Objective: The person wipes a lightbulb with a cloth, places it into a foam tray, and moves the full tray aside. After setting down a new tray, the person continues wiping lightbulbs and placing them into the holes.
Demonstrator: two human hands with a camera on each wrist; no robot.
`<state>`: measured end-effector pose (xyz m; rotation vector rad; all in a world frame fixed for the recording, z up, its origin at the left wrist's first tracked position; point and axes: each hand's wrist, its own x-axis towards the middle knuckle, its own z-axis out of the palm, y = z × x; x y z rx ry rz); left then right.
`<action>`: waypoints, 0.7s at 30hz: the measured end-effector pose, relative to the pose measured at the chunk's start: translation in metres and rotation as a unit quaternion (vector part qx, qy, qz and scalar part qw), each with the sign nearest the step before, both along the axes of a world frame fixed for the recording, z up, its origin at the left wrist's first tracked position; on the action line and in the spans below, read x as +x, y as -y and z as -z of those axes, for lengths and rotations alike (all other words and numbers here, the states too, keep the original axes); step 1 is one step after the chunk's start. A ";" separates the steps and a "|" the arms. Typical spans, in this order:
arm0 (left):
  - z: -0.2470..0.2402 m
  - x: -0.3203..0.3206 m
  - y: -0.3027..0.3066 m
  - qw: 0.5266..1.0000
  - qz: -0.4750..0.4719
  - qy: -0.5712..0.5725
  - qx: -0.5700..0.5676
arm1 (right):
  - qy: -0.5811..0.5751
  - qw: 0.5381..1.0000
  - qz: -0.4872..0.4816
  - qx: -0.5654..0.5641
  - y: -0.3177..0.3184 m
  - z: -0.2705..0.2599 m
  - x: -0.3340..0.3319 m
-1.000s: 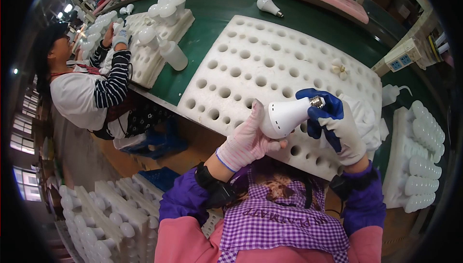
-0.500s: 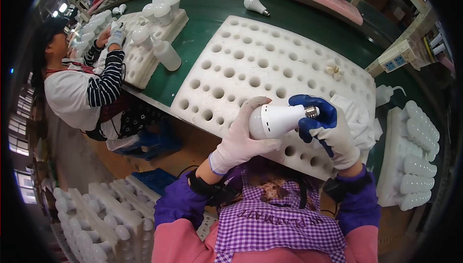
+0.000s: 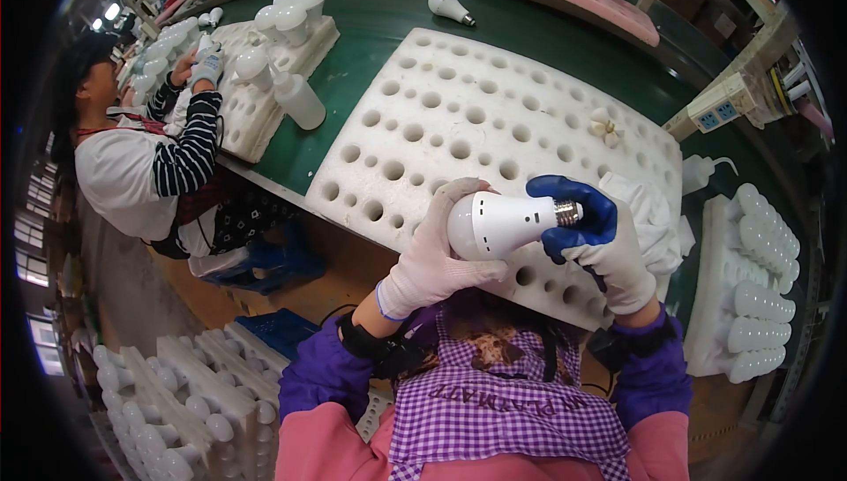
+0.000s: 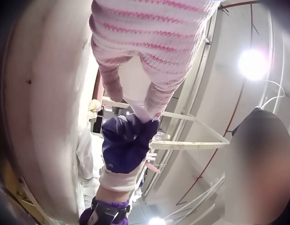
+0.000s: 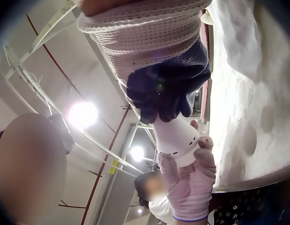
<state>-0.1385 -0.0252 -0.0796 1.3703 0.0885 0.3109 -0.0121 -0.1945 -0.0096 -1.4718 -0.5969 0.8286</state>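
Note:
A white bulb lies nearly level above the near edge of a white foam tray. The left hand, in a pink-striped glove, grips its rounded end, thumb and fingers on opposite sides. At the metal screw base, the right hand in a blue-coated glove curls its fingers round the bulb's narrow end. The right wrist view shows the blue fingertips on the neck of the bulb and the left hand round the wide end. In the left wrist view the right hand meets the bulb's narrow end.
White cloth and a garlic-like bulb lie on the foam. Another bulb rests behind it, and a squeeze bottle stands left. Bulb-filled foam is at right, more at lower left. Another person sits left.
The bulb has swung from tilted to nearly level, and the left hand has turned with it. The right hand stays at the screw base. The head view has shifted slightly.

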 end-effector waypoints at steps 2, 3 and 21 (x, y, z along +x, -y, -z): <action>0.007 0.002 -0.001 1.000 -0.002 0.006 0.017 | 0.007 1.000 0.001 0.009 -0.001 0.003 0.000; 0.009 0.001 -0.002 0.999 -0.005 0.012 0.034 | 0.005 1.000 -0.001 0.009 -0.001 0.005 0.000; -0.002 0.017 0.004 0.992 -0.029 -0.084 -0.089 | 0.113 0.993 0.044 -0.008 -0.017 -0.023 0.056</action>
